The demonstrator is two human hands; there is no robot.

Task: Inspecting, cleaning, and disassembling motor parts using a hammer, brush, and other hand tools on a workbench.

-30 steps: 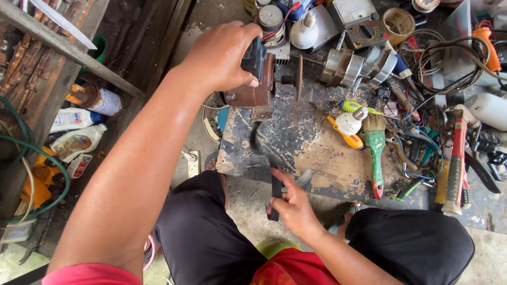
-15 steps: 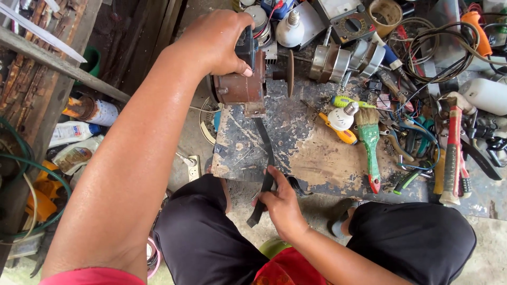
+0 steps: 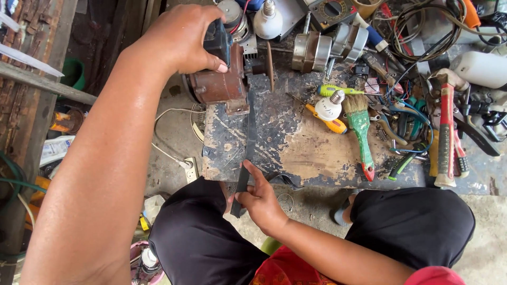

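Right hand (image 3: 261, 198) closed around near end of long dark flat metal blade (image 3: 247, 150), lying on worn wooden board (image 3: 311, 153). Left hand (image 3: 182, 37) grips black switch box (image 3: 218, 39) atop rusty brown motor (image 3: 216, 84), far left. Green-handled paintbrush (image 3: 360, 132) lies right.

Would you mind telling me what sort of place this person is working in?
Probably an informal repair workshop: a rusty motor with a grinding disc sits on a scarred wooden board, with a hammer, screwdrivers and tangled cables strewn around.
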